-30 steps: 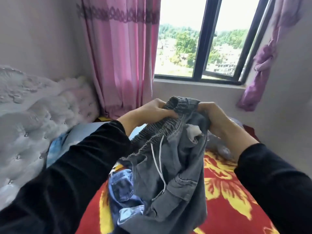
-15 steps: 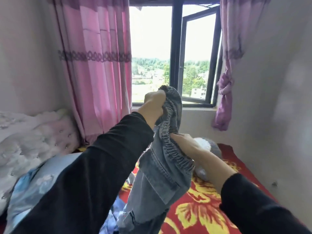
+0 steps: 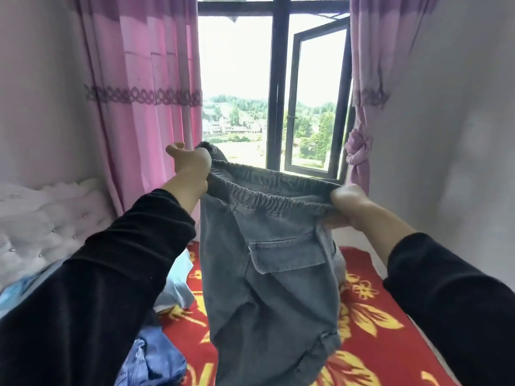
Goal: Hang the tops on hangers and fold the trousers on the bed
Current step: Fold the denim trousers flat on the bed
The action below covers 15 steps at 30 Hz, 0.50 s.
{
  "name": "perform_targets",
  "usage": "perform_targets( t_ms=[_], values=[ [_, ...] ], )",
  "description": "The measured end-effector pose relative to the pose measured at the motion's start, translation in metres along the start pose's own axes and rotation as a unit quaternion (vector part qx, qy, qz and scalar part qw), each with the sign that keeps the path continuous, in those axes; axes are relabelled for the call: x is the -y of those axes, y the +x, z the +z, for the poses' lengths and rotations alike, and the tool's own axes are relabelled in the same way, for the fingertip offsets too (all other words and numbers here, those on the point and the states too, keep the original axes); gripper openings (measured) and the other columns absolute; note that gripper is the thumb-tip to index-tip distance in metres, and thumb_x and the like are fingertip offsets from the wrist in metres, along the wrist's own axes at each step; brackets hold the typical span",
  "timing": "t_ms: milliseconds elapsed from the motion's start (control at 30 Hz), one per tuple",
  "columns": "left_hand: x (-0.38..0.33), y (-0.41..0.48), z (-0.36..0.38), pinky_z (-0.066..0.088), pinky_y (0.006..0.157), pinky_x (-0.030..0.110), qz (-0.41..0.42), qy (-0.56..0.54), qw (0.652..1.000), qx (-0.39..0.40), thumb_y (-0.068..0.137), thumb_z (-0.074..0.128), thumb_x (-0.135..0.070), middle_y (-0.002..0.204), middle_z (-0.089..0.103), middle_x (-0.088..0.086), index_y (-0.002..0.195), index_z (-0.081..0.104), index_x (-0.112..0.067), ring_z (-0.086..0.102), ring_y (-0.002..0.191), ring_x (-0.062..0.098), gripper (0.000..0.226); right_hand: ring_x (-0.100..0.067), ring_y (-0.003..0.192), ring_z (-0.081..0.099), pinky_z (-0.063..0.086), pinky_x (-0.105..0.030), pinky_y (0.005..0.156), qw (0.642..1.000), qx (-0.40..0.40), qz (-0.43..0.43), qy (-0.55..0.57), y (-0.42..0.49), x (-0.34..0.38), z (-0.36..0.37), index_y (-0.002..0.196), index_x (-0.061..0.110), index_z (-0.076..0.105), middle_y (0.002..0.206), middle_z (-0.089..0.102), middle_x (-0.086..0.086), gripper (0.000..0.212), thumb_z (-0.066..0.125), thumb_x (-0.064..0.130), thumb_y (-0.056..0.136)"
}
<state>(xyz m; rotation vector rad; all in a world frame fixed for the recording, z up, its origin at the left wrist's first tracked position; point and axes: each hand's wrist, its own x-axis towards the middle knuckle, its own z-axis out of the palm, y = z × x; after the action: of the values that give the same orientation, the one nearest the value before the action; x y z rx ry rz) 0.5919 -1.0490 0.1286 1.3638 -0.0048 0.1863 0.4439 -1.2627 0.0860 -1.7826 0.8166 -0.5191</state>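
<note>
**Inspector:** Grip, each side?

**Assistant:** Left hand (image 3: 192,162) clenched on one end of the elastic waistband (image 3: 267,190), fingers curled round the fabric; right hand (image 3: 348,207) clamped on the other end likewise; both in black sleeves, raised before the window (image 3: 278,79).

**Inspector:** Position of the grey trousers (image 3: 267,288)?

**Assistant:** Held in the air; waistband stretched between the two hands, left end slightly higher; legs hanging over the bed (image 3: 370,324), which has a red cover with yellow flowers; flapped pocket (image 3: 284,254) facing the camera; hems out of frame.

**Inspector:** Other items noted?

**Assistant:** Blue clothing (image 3: 156,360) heaped on the bed at lower left; a pale blue piece (image 3: 178,285) just behind it; tufted headboard (image 3: 41,227) at left; pink curtain (image 3: 145,107) beside the window, one pane open.
</note>
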Motion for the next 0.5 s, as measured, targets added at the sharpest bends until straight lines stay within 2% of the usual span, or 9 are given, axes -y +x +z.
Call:
perform_targets(
  t_ms=[67,100,133,167,233,333,367,433,500],
  values=[
    [0.001,0.002,0.001,0.047,0.1,0.039,-0.021,0.048,0.997,0.053,0.098,0.034,-0.006,0.125,0.048,0.01,0.137,0.039,-0.011,0.052,0.109,0.026,0.04,-0.03,0.059,0.069,0.056,-0.031,0.043,0.995,0.007,-0.004,0.1,0.005,0.012,0.0,0.092,0.0,0.053,0.078,0.065,-0.016,0.02,0.036,0.006,0.1],
    [0.0,0.003,-0.002,0.05,0.096,0.04,-0.04,0.078,0.993,0.078,0.098,0.034,-0.008,0.115,0.05,0.01,0.132,0.046,-0.007,0.054,0.103,0.026,0.036,-0.029,0.073,0.071,0.06,-0.031,0.055,0.991,0.011,-0.005,0.135,0.009,0.019,-0.001,0.097,0.0,0.054,0.084,0.065,-0.013,0.017,0.04,0.008,0.101],
    [-0.001,0.003,-0.005,0.055,0.087,0.04,-0.057,0.1,0.988,0.101,0.096,0.035,-0.007,0.106,0.052,0.011,0.12,0.053,-0.006,0.057,0.095,0.027,0.03,-0.027,0.084,0.069,0.061,-0.031,0.067,0.985,0.026,-0.006,0.168,0.012,0.024,-0.001,0.105,-0.001,0.056,0.089,0.064,-0.01,0.015,0.045,0.009,0.1],
    [-0.002,0.002,-0.008,0.058,0.074,0.04,-0.076,0.108,0.984,0.119,0.092,0.038,-0.005,0.1,0.054,0.012,0.106,0.055,-0.006,0.059,0.087,0.028,0.022,-0.025,0.086,0.068,0.06,-0.032,0.071,0.982,0.037,-0.016,0.184,0.014,0.028,-0.001,0.11,0.0,0.056,0.092,0.063,-0.009,0.016,0.049,0.009,0.098],
    [-0.001,0.011,-0.015,0.06,0.061,0.041,-0.107,0.107,0.977,0.151,0.08,0.041,-0.001,0.099,0.054,0.013,0.093,0.053,-0.008,0.061,0.081,0.029,0.018,-0.022,0.074,0.067,0.06,-0.032,0.06,0.977,0.041,-0.032,0.206,0.02,0.035,-0.001,0.109,0.004,0.06,0.091,0.064,-0.01,0.017,0.055,0.005,0.093],
    [0.006,0.03,-0.022,0.059,0.055,0.038,-0.119,0.147,0.957,0.221,0.072,0.04,-0.001,0.087,0.059,0.012,0.085,0.055,-0.009,0.066,0.068,0.026,0.022,-0.017,0.057,0.064,0.055,-0.027,0.046,0.975,0.016,-0.037,0.22,0.027,0.042,0.0,0.092,0.014,0.065,0.081,0.064,-0.008,0.009,0.057,0.01,0.089],
    [0.007,0.037,-0.025,0.059,0.053,0.034,-0.114,0.197,0.943,0.242,0.074,0.042,-0.002,0.08,0.062,0.012,0.085,0.056,-0.008,0.067,0.061,0.024,0.019,-0.016,0.057,0.062,0.057,-0.028,0.047,0.976,0.005,-0.038,0.212,0.032,0.043,0.001,0.088,0.015,0.064,0.079,0.063,-0.006,0.008,0.057,0.011,0.089],
    [0.01,0.056,-0.025,0.056,0.047,0.028,-0.127,0.32,0.891,0.295,0.081,0.052,-0.004,0.072,0.068,0.016,0.094,0.06,-0.003,0.068,0.054,0.023,0.015,-0.016,0.061,0.058,0.056,-0.029,0.056,0.978,-0.003,-0.038,0.207,0.043,0.044,0.002,0.083,0.016,0.063,0.077,0.06,-0.005,0.008,0.058,0.012,0.088],
    [0.015,0.07,-0.019,0.055,0.043,0.027,-0.194,0.417,0.808,0.369,0.083,0.061,-0.002,0.08,0.07,0.023,0.101,0.062,0.003,0.069,0.055,0.027,0.019,-0.015,0.062,0.052,0.051,-0.029,0.062,0.978,0.007,-0.039,0.204,0.053,0.044,0.005,0.082,0.014,0.063,0.076,0.056,-0.004,0.009,0.057,0.011,0.088]
  ],
)
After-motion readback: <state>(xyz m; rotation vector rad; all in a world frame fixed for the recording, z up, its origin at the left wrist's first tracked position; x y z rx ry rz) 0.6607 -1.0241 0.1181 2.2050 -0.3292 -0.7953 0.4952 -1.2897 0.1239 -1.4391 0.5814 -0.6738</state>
